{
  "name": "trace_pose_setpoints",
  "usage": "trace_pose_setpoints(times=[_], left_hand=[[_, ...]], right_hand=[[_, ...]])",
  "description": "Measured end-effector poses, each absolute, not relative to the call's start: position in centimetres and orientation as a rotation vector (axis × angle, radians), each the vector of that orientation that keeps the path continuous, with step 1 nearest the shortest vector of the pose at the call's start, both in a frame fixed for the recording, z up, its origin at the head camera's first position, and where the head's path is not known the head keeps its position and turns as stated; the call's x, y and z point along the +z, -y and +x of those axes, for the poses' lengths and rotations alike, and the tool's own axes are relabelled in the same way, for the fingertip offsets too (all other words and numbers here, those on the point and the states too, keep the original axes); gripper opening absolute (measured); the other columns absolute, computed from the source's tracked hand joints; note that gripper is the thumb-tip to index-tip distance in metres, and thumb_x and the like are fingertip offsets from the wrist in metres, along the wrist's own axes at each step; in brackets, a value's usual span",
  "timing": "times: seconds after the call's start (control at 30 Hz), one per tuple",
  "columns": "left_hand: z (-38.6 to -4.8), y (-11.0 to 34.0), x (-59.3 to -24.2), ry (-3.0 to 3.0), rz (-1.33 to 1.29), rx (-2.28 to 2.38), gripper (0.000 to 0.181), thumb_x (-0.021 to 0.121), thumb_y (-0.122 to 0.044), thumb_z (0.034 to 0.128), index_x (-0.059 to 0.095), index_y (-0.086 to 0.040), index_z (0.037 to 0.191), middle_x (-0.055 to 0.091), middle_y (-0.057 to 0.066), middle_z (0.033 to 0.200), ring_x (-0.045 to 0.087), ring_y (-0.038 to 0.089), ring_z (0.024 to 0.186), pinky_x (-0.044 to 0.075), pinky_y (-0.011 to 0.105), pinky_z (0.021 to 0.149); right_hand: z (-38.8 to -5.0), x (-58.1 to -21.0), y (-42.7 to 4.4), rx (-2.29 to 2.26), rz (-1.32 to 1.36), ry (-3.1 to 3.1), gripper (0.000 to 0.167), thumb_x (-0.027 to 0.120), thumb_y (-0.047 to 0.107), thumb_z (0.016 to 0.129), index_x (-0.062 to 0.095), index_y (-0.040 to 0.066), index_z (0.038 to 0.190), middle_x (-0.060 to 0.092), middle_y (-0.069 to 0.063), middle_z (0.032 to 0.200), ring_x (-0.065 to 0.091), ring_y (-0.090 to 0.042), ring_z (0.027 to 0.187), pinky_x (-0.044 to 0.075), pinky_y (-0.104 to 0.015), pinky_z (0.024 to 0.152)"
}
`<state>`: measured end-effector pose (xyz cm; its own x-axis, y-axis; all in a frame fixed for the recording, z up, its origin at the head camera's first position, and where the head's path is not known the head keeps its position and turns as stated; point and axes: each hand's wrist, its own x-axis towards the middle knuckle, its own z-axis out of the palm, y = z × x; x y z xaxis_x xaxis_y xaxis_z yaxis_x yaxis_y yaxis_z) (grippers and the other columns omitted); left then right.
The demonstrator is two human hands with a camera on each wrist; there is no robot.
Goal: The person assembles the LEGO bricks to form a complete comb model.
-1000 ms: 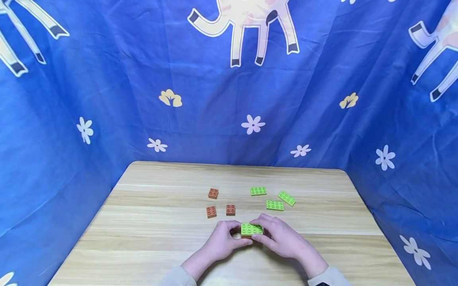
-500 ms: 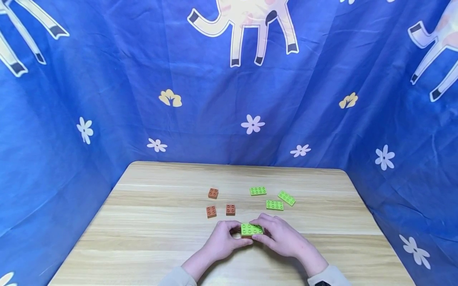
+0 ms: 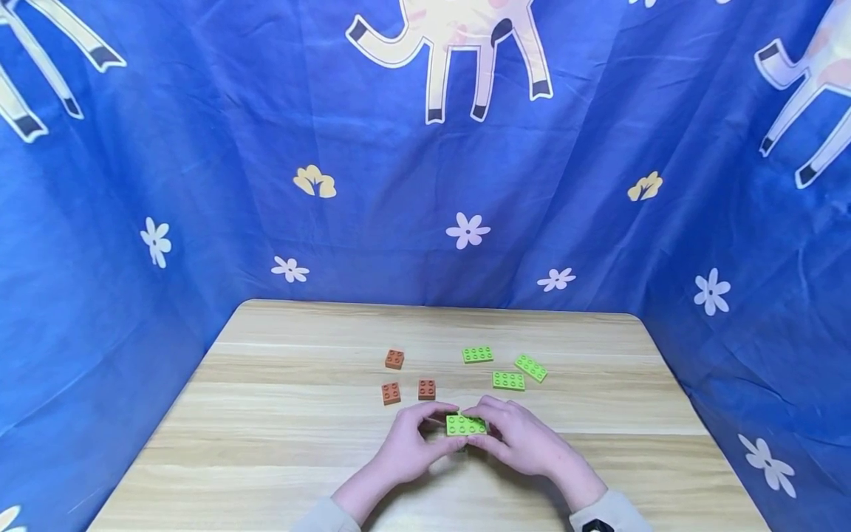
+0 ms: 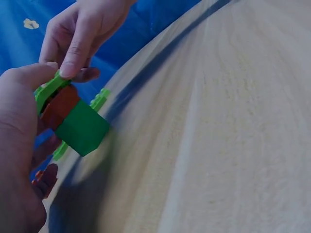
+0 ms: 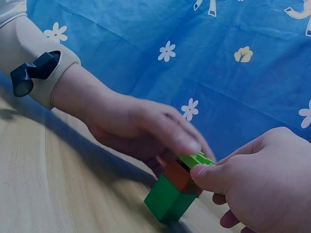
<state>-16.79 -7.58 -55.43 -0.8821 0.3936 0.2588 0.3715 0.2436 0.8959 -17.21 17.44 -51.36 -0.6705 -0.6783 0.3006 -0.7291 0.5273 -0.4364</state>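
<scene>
A small stack stands on the table near its front: a dark green block (image 4: 82,128) below, a reddish-brown brick (image 4: 60,106) on it, and a light green flat building plate (image 3: 466,425) on top. In the left wrist view the plate looks slightly tilted, with a gap beneath it. My left hand (image 3: 407,448) curls around the plate's left end, thumb in front and fingers behind. From the right, my right hand (image 3: 521,437) pinches the same plate between thumb and fingers. Both thumbs nearly meet at its front edge. My left hand is blurred in the right wrist view.
Behind the hands lie three reddish-brown square bricks, the nearest one (image 3: 427,390) just beyond my left hand. To their right lie three light green plates, one (image 3: 508,381) close behind my right hand. A blue patterned curtain (image 3: 372,222) surrounds the wooden table (image 3: 266,414).
My left hand has shifted slightly up, its fingers now higher about the plate, and its thumb has moved left. My right hand keeps its hold. The loose pieces stay where they were.
</scene>
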Motion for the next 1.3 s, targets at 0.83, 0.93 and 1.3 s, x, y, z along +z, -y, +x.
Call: trace_pose_setpoints(times=[0.83, 0.93, 1.3], left_hand=[[-17.2, 7.7, -54.7, -2.387, 0.685, 1.785, 0.036, 0.088, -0.031, 0.0881, 0.080, -0.014, 0.119, 0.078, -0.006, 0.113, 0.074, 0.022, 0.099, 0.060, 0.041, 0.091], [-17.2, 7.7, -54.7, -2.418, 0.680, 1.746, 0.037, 0.088, -0.034, 0.0875, 0.080, -0.016, 0.119, 0.077, -0.009, 0.113, 0.073, 0.019, 0.101, 0.058, 0.041, 0.094], [-17.0, 7.8, -54.6, -2.543, 0.652, 1.652, 0.037, 0.090, -0.038, 0.0837, 0.081, -0.021, 0.115, 0.074, -0.014, 0.108, 0.069, 0.019, 0.102, 0.055, 0.042, 0.094]], right_hand=[[-17.7, -52.5, -17.4, 1.304, 1.162, 2.649, 0.031, 0.074, 0.029, 0.101, 0.071, 0.018, 0.130, 0.066, 0.014, 0.107, 0.059, -0.006, 0.085, 0.055, -0.025, 0.072], [-17.7, -52.6, -17.4, 1.330, 1.140, 2.658, 0.031, 0.076, 0.029, 0.100, 0.072, 0.017, 0.129, 0.066, 0.014, 0.105, 0.060, -0.006, 0.083, 0.055, -0.025, 0.071], [-17.9, -52.7, -17.2, 1.383, 1.137, 2.660, 0.030, 0.079, 0.029, 0.097, 0.074, 0.020, 0.125, 0.069, 0.014, 0.105, 0.062, -0.008, 0.085, 0.056, -0.028, 0.072]])
